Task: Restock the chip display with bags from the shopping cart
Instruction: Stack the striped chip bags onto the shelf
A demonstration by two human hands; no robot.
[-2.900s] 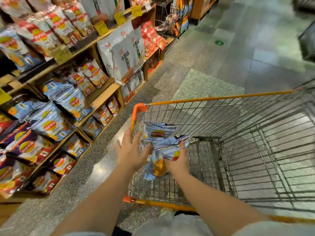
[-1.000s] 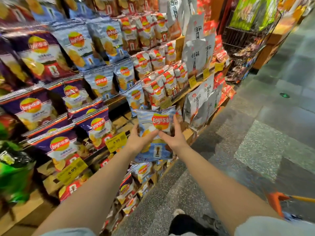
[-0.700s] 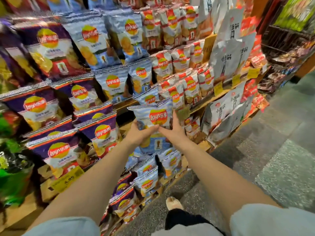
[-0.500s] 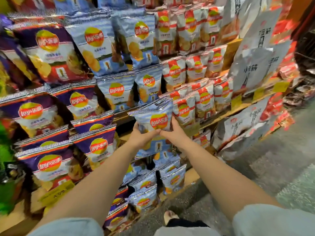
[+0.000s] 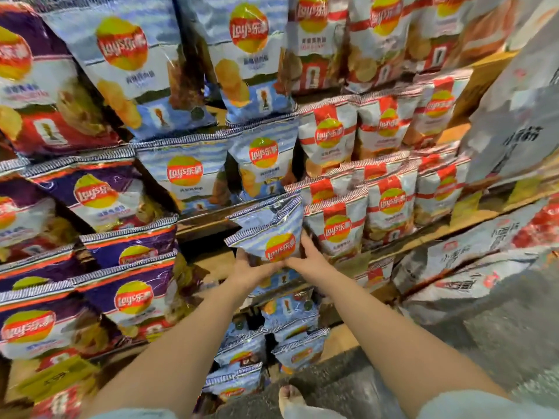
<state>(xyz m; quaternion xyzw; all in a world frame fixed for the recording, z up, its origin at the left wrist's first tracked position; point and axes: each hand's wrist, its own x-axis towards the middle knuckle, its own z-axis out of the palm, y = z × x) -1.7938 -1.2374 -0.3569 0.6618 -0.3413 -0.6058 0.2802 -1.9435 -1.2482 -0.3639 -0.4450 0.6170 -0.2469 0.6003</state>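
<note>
Here, purple Lay's bags (image 5: pixel 133 300) stand at the left of the chip display. My left hand (image 5: pixel 248 271) and my right hand (image 5: pixel 311 259) grip together the blue Lay's bags (image 5: pixel 269 234), pressed against the wooden shelf (image 5: pixel 208 214). Just beside them, on the right, stand red-and-white Lay's bags (image 5: pixel 337 229).
</note>
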